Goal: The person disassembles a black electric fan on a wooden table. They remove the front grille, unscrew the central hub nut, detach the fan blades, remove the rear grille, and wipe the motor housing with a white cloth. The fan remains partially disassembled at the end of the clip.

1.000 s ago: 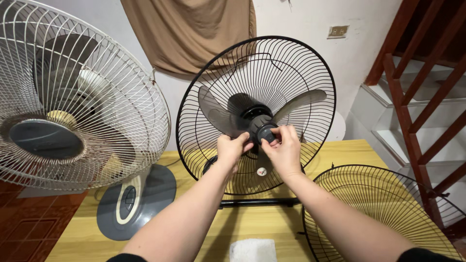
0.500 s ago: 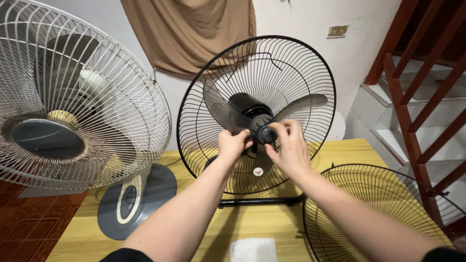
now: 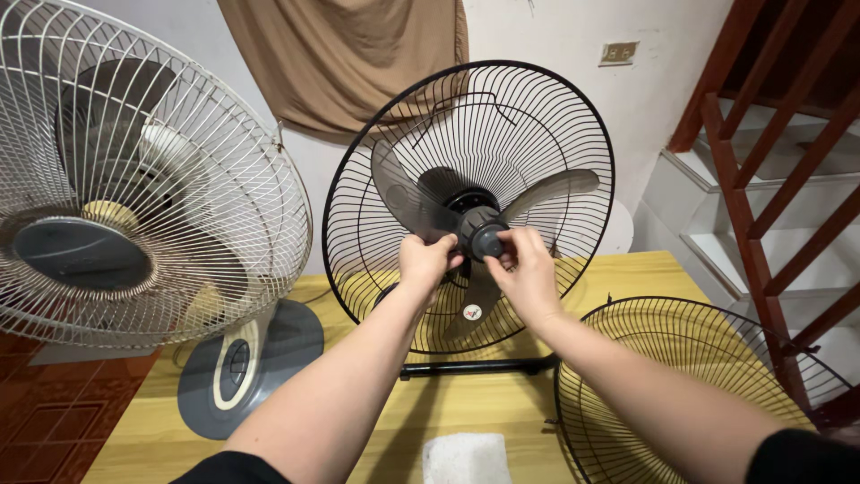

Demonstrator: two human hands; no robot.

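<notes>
Right hand (image 3: 528, 269) pinches the round black hub cap (image 3: 485, 240) at the centre of the black fan (image 3: 470, 206); left hand (image 3: 428, 262) grips the grey blade (image 3: 405, 197) just left of it. Hands close together, both clamped. Cap looks small, stiff plastic, light, likely smooth; best held by its rim. Its axis points straight toward the person. Loose black grille (image 3: 699, 385) lies on the counter (image 3: 466, 412) below the right hand; white fan (image 3: 134, 179) well left.
</notes>
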